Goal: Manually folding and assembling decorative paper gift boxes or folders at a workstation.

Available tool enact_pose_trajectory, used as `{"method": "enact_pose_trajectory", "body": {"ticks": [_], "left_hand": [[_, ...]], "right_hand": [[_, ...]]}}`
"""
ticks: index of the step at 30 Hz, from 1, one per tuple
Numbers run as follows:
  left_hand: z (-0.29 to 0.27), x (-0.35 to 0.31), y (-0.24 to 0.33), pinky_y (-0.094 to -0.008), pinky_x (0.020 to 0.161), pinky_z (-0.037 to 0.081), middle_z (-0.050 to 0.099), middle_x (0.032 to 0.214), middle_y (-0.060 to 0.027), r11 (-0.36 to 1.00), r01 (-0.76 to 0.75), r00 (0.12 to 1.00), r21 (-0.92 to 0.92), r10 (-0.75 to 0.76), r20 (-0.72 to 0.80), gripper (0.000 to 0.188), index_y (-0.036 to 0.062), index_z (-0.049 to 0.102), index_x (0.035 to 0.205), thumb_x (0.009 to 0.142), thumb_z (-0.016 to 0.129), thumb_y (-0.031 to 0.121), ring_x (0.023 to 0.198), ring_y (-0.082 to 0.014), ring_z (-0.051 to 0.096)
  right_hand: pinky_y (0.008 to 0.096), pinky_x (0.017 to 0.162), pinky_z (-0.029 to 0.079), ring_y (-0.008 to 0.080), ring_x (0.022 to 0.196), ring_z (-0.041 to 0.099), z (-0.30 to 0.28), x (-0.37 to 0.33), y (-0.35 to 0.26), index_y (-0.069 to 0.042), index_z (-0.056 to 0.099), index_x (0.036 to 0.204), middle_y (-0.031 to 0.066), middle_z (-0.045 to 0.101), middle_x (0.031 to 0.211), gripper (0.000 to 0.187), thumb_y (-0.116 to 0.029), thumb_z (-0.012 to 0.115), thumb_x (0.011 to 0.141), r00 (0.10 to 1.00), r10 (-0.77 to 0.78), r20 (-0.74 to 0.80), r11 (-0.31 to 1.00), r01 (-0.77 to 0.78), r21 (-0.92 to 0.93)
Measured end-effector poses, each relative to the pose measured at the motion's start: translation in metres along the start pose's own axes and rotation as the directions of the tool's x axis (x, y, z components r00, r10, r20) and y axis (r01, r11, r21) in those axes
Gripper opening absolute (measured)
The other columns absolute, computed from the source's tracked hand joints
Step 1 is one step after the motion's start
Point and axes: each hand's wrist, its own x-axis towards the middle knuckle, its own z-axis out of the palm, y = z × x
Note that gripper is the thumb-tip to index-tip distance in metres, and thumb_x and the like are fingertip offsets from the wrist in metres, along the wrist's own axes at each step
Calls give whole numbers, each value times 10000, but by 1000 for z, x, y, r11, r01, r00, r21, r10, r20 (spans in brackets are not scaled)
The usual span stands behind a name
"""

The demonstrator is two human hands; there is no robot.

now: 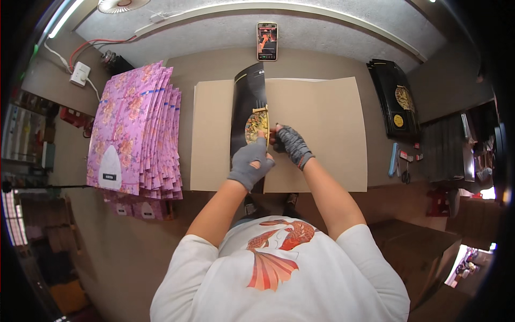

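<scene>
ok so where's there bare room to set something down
Bare: the cardboard right of the right hand, and the table between the pink stack and phone. Crowded: mid-cardboard, around the left hand and black sheet, and in front of the black stack, by the scissors.

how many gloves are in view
2. A plain grey glove is on the left hand, over the black sheet; a mottled grey glove is on the right hand, by the sheet's right edge. More may be hidden in the dim sides.
</scene>
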Motion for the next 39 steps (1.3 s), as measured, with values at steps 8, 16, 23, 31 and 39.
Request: {"method": "enact_pose_trajectory", "body": {"ticks": [8,16,23,31,39], "left_hand": [[50,-5,4,-436,721,542,680,933,-184,996,74,986,46,-80,145,841,-74,348,1423,796,692,367,824,-352,675],[42,-54,-66,-472,1053,352,474,1350,-201,966,-183,962,183,215,-171,679,32,521,1356,798,740,353,1266,-386,430],[83,-69,-81,-604,1143,166,244,1575,-236,962,-133,973,238,172,-152,837,31,315,1508,875,617,488,1470,-413,194],[91,-72,-84,-619,1144,144,188,1594,-237,951,-141,976,275,180,-122,854,31,286,1521,888,582,521,1483,-421,139],[88,-76,-79,-616,1147,134,176,1593,-252,950,-185,966,253,223,-130,878,26,274,1524,869,626,493,1478,-442,134]], "right_hand": [[412,880,496,369,998,644,19,-7,-16,-13,687,1020,229,685,1028,482,-466,644,861,969,-226,-95,344,-11,-939],[414,952,480,358,1048,645,-1,9,-20,-64,699,1111,181,693,1115,474,-421,722,801,979,-140,151,447,199,-872],[412,934,480,373,1046,646,18,1,-31,4,670,1104,229,683,1080,519,-403,736,788,989,-147,17,120,35,-992],[433,960,476,377,1077,629,21,-5,-32,-12,671,1118,224,675,1109,505,-404,714,802,992,-123,-18,99,-6,-995],[433,946,479,377,1049,637,15,-9,-34,-13,684,1096,228,683,1073,488,-395,720,794,991,-128,31,121,47,-992]]}}
